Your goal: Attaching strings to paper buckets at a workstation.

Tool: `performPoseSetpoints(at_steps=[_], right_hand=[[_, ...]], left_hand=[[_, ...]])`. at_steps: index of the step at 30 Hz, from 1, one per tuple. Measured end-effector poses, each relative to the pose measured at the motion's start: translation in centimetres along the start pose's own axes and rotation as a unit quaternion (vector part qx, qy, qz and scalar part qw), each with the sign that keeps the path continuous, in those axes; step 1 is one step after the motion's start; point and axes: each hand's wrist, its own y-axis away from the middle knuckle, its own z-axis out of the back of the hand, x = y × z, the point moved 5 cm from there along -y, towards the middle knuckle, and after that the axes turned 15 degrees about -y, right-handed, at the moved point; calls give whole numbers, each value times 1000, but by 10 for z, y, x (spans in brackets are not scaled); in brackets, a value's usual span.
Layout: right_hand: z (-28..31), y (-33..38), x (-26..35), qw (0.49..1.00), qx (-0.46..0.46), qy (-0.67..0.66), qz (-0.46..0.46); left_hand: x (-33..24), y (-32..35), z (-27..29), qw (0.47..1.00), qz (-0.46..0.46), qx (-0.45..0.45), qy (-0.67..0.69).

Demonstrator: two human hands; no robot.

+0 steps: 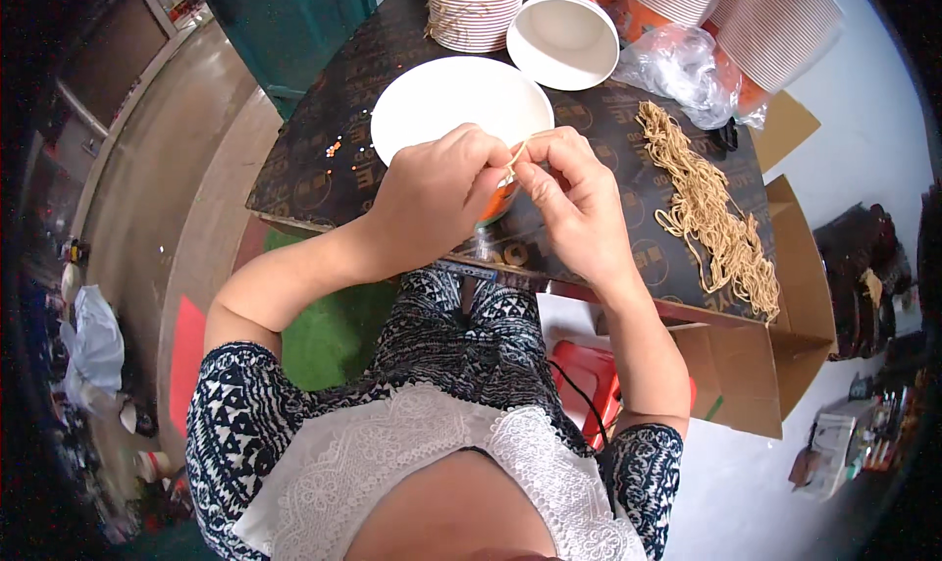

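A piece of tan string (519, 151) is pinched between the fingertips of both my hands, above the near side of a paper tub. My left hand (432, 198) is closed on it from the left, fingers curled in. From the other side my right hand (581, 203) grips it between thumb and forefinger. The large round tub (446, 95) has a white inside facing up; a bit of its orange outer wall shows between my wrists. Its near side is hidden behind my hands. A long bundle of loose tan strings (711, 208) lies to the right.
The dark printed table (304, 174) has a curved edge. At the back stand a stack of white-rimmed tubs (475, 10), a single tipped tub (564, 43) and more stacks (780, 26) beside clear plastic wrapping (677, 66). An open cardboard box (800, 267) is at the right.
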Motion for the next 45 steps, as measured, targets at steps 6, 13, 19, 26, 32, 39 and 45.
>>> performPoseSetpoints(at_steps=[6,13,19,26,32,39,45], right_hand=[[-6,7,6,998,-44,1,44],[-23,39,13,942,-68,222,241],[-26,51,1,964,-72,185,174],[-18,44,18,981,-90,129,110],[-21,40,9,970,-107,182,121],[-22,40,20,918,-57,302,252],[-9,31,22,961,-145,148,181]], left_hand=[[8,-2,-3,983,95,61,147],[18,-7,-3,961,166,150,164],[20,-11,-6,977,162,97,96],[22,-12,-7,964,197,118,132],[21,-13,-8,960,201,119,156],[18,-13,-8,972,182,88,117],[12,-14,1,993,57,84,54]])
